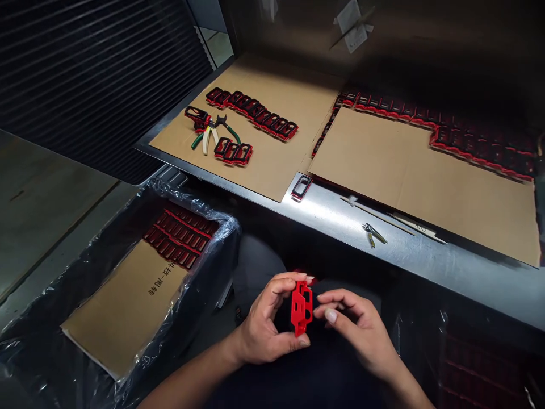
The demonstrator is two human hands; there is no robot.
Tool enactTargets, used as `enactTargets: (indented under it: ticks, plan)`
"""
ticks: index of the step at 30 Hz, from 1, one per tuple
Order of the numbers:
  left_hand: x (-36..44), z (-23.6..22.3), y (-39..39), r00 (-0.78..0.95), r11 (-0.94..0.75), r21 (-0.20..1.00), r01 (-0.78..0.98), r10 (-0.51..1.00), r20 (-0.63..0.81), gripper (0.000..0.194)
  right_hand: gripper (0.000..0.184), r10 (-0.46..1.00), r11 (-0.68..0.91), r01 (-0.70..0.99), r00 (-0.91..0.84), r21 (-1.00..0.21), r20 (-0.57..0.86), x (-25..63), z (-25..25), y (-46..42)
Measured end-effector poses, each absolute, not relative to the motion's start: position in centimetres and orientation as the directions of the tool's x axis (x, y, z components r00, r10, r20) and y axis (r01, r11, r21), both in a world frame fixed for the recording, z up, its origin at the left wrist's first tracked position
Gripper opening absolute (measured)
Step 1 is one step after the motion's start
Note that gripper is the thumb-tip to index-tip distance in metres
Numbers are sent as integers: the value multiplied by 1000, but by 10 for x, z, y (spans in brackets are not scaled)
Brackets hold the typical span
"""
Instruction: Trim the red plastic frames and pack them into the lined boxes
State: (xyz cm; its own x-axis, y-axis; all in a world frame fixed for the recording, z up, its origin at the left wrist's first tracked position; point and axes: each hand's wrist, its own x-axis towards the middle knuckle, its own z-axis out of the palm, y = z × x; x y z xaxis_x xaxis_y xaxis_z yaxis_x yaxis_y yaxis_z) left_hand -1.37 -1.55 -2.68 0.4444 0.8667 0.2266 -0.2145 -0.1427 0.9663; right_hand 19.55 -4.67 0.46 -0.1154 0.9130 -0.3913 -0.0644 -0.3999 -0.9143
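L hand (270,324), bottom ctr of frame, grips a red part (300,309) upright, fingers on its top end, thumb at its bottom end. R hand (360,324), just right of it, is half open, fingers loosely bent, thumb apart, nothing seen in its grasp; can't tell if fingertips touch the part. Part looks like glossy plastic: thin, angular, w/ rect. cutouts & a notched outline.

Upper ctr: tan, flat cardboard sheet (272,176) on smooth, shiny metal table (326,210), w/ a row of black-&-red frames (255,111), rounded rect. shape, & green-handled pliers (234,135). Single frame (298,195) lies on bare metal nearby. Lower L: crinkly clear plastic liner (227,224) around a bin's contents, incl. printed cardboard (128,307) & more red/dark pcs (181,236) in rows.
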Motion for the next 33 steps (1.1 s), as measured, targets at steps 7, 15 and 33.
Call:
enactTargets:
  ticks: [7, 15, 33]
  plan:
    - [-18, -30, -13, 471, -442, 897, 11, 793, 385, 81, 20, 909, -370, 36, -192, -928, -370, 181, 14, -37]
    - [-17, -30, -12, 428, -492, 870, 44, 796, 429, 79, 14, 907, -373, 118, -162, -920, -389, 176, 21, -32]
    - [-11, -35, -16, 423, -195, 973, -126, 876, 231, 82, 23, 887, -426, 25, -187, -904, -423, 174, 18, -35]
